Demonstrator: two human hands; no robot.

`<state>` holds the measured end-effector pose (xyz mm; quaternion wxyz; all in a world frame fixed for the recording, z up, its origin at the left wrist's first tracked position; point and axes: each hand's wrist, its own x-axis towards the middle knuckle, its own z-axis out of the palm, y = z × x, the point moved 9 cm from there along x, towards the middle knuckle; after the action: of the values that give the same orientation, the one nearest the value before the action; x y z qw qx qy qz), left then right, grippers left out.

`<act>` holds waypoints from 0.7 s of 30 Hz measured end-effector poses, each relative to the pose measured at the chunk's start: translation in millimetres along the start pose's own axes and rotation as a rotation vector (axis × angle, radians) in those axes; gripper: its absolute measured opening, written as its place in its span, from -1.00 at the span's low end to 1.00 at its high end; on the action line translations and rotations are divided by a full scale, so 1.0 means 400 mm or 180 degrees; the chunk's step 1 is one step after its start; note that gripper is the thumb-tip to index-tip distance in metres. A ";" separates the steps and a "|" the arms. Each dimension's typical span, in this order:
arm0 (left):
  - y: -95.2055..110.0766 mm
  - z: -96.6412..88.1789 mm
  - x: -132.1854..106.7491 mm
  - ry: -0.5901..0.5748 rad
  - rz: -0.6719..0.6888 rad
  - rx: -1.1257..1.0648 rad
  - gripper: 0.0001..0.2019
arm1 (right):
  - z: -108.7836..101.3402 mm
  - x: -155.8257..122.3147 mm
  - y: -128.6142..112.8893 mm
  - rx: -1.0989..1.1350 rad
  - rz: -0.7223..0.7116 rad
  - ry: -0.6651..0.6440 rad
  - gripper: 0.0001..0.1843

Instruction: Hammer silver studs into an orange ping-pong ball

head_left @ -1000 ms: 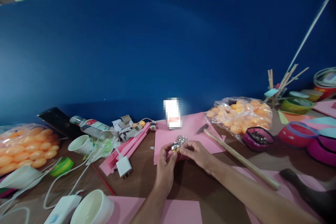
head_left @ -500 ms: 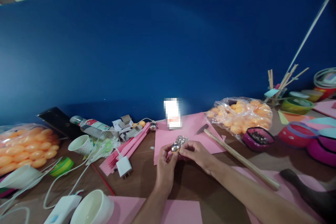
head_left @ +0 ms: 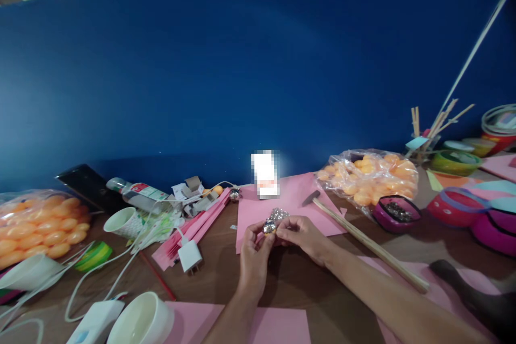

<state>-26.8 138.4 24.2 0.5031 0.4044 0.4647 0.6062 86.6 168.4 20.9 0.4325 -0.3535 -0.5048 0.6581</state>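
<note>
Between the fingertips of my left hand [head_left: 253,250] is a small ball [head_left: 269,227] covered in shiny silver pieces, with a little orange-yellow at its lower edge. My right hand [head_left: 302,235] is closed in a pinch close against the ball's right side; what its fingertips hold is hidden. Just behind the ball, a heap of glittering silver pieces [head_left: 279,214] lies on a pink sheet [head_left: 292,193]. A hammer [head_left: 363,236] with a wooden handle rests to the right of my hands.
Clear bags of orange balls stand at the left [head_left: 48,226] and right [head_left: 374,174]. A purple bowl [head_left: 387,223] holds small dark metallic bits. At left are a white charger [head_left: 189,255], a bottle [head_left: 141,193], cables and cups [head_left: 141,322]. A blue partition [head_left: 242,64] rises behind.
The ball has turned slightly in my left fingers, showing more of its shiny side. Both hands remain in almost the same place.
</note>
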 end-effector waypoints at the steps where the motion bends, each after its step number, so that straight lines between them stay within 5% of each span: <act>1: -0.001 -0.001 0.000 0.0010 0.0006 -0.0004 -0.66 | -0.001 0.001 0.000 -0.0021 -0.0007 -0.0012 -0.76; 21: -0.002 -0.003 -0.001 0.0026 -0.0036 0.0022 -0.66 | 0.004 -0.005 -0.011 0.0243 0.0071 0.0007 -0.75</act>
<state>-27.5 137.9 23.0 0.5032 0.4010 0.4711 0.6034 87.0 166.4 25.7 0.4389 -0.3430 -0.4749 0.6813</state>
